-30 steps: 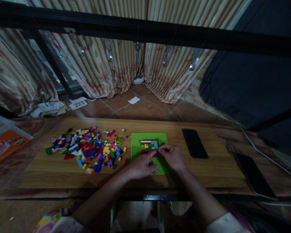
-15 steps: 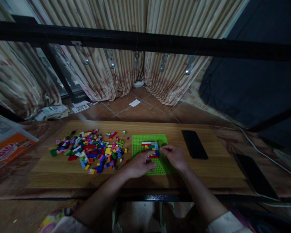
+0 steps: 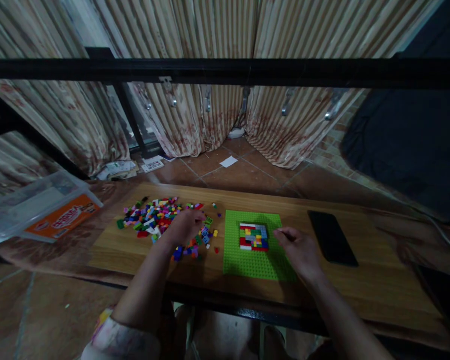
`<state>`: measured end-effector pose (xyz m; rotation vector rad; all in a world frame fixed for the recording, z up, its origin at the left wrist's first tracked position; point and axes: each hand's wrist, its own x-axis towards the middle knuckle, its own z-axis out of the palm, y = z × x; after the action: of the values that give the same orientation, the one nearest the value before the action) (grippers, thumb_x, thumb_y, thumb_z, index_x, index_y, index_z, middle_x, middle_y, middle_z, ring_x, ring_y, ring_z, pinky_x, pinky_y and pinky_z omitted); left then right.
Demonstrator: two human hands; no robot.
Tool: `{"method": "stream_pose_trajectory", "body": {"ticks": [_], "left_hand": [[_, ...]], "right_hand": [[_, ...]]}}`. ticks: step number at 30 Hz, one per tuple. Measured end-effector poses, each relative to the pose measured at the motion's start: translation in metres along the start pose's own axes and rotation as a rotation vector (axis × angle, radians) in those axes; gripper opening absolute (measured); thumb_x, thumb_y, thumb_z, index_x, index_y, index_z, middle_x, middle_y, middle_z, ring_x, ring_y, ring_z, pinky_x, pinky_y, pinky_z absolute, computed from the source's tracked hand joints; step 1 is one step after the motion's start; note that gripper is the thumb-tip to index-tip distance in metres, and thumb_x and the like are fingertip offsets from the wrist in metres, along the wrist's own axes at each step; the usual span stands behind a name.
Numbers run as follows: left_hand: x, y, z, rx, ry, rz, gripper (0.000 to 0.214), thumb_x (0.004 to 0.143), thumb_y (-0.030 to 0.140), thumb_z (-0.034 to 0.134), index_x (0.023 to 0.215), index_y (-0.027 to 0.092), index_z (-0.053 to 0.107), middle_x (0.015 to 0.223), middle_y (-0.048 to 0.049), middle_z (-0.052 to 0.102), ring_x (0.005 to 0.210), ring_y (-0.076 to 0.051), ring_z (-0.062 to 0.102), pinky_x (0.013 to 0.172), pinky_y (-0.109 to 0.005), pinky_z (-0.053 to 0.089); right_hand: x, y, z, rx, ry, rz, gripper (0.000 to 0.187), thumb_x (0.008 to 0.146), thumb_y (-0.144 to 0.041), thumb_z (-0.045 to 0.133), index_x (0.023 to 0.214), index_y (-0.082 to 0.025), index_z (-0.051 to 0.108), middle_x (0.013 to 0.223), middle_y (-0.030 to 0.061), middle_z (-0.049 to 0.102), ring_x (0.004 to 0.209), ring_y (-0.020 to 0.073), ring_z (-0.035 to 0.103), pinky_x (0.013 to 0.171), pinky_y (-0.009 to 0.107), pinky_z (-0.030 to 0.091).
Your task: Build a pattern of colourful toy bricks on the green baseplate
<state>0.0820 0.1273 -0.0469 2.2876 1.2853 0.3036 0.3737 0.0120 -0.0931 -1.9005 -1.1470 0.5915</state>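
Observation:
My left hand [image 3: 185, 226] is over the right part of a loose pile of coloured toy bricks [image 3: 155, 216]. Its fingertips are blurred and partly hidden, so its grip does not show. At the right edge of a green baseplate [image 3: 242, 267], my right hand [image 3: 300, 249] has thumb and forefinger pinched together. Whatever may be between those fingers is too small to make out. Joined bricks in red, white, yellow, blue and grey form a low, roughly square block [image 3: 254, 237] on the baseplate, just left of my right fingertips.
A black phone [image 3: 333, 237] lies right of the baseplate on the wooden tabletop [image 3: 206, 272]. Another dark flat device [image 3: 440, 290] is at the far right. A clear plastic box [image 3: 60, 202] with an orange label stands left. A black rail [image 3: 210, 72] crosses before striped curtains.
My left hand has left the brick block and moved left to the loose pile. My right hand stays pinched beside the block. The view has swung left.

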Motion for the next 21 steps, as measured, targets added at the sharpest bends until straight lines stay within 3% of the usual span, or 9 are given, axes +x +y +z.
{"method": "stream_pose_trajectory", "body": {"ticks": [11,21], "left_hand": [[-0.007,0.002,0.012,0.106,-0.163,0.031,0.029,0.071,0.014,0.055,0.091,0.021,0.074,0.093,-0.0049,0.073,0.087,-0.021,0.065,0.078,-0.029,0.048],[-0.006,0.004,0.022,0.176,-0.162,-0.005,0.024,0.066,0.011,0.057,0.083,0.018,0.073,0.086,-0.0093,0.071,0.084,-0.025,0.064,0.079,-0.034,0.047]], "right_hand": [[-0.005,-0.006,0.004,-0.069,-0.041,-0.047,0.03,0.076,-0.048,0.058,0.078,-0.021,0.071,0.078,0.0053,0.074,0.074,0.0231,0.067,0.066,0.031,0.047],[-0.007,-0.01,0.005,-0.063,-0.046,-0.078,0.03,0.076,-0.048,0.057,0.077,-0.021,0.071,0.077,0.0054,0.074,0.071,0.0229,0.067,0.066,0.032,0.047]]}}
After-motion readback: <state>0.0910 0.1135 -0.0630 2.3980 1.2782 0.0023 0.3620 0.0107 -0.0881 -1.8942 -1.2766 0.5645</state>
